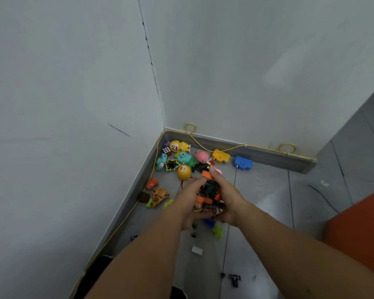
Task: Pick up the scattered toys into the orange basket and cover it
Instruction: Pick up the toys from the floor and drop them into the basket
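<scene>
Where the yellow cable (125, 214) ran along the foot of the left wall, loose toys lay close by it on the grey floor (268, 190): an orange cup (152, 183), a brown piece (143, 197) and an orange mask-like toy (159, 197). Deeper in the corner sat a teal figure (161, 161), a small puzzle cube (167, 150), a yellow figure (178, 146) and a yellow ball (184, 172).

Right of these, the left hand (187, 198) was curled round one side of a bundle of toys (209, 190). The right hand (225, 197) was curled round the other, thumb up on an orange part at the top. The bundle seemed raised off the floor, between the corner heap and the person.

It looked like small hard plastic pieces, light and stiff but loose against each other. I judged it would shed bits unless cupped from beneath with both palms pressed in.

Behind the bundle lay a pink toy (201, 156), then a yellow block (221, 156) and a blue block (243, 162) near the back wall. At the far right stood the orange basket (358, 229), well apart from the hands.

Only one side of the basket showed. Its mouth was cut off by the frame, so its contents could not be told, and no cover was in view. The bundle's pieces were blurred and half hidden by fingers. A green toy (218, 230) showed below the wrists, and the dark bits lower down were too small to name.
</scene>
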### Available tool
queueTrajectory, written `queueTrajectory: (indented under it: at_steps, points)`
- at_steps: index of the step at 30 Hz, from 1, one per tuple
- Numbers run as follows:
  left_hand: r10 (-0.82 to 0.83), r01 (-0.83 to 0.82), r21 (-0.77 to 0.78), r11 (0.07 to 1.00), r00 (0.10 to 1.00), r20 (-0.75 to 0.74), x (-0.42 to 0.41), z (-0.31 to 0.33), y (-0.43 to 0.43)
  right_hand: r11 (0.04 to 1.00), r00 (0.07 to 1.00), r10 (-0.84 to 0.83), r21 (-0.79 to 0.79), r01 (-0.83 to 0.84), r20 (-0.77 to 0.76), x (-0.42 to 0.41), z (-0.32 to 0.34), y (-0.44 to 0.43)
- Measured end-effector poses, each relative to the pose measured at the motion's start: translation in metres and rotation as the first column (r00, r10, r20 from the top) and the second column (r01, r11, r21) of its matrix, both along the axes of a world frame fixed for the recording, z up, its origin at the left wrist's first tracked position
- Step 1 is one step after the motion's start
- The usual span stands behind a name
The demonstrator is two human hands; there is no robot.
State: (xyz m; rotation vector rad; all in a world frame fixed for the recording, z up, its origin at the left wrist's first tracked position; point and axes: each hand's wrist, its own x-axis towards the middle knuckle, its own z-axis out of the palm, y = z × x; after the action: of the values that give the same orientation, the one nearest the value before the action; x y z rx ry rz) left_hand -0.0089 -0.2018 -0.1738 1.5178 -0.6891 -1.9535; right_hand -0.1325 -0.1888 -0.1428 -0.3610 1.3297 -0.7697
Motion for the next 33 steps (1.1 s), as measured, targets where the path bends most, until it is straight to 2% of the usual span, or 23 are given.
queueTrajectory:
  at_steps: [4, 8, 14, 22, 28, 33]
  points:
    - [0.01, -0.012, -0.069, 0.998, 1.0, -0.026, -0.002, 0.03, 0.002, 0.999, 0.999, -0.003, -0.04, 0.001, -0.037, -0.002, 0.031, 0.001]
    - [0.011, -0.023, -0.157, 0.987, 0.997, -0.074, -0.018, 0.065, -0.003, 0.988, 0.993, 0.033, -0.147, -0.05, -0.111, -0.016, 0.068, -0.003]
    - [-0.049, -0.017, -0.283, 0.959, 0.973, -0.224, -0.076, 0.113, -0.004, 0.966, 0.977, 0.004, -0.251, -0.059, -0.215, -0.078, 0.123, 0.0]
    - [-0.277, 0.121, -0.442, 0.889, 0.91, -0.308, -0.193, 0.162, 0.048, 0.925, 0.95, -0.109, -0.379, -0.01, -0.291, -0.201, 0.171, 0.067]
    - [-0.458, 0.283, -0.436, 0.854, 0.807, -0.373, -0.278, 0.159, 0.109, 0.906, 0.94, -0.241, -0.402, 0.129, -0.241, -0.281, 0.182, 0.151]
    - [-0.46, 0.35, -0.311, 0.883, 0.776, -0.431, -0.326, 0.13, 0.135, 0.916, 0.907, -0.292, -0.361, 0.174, -0.304, -0.318, 0.166, 0.187]
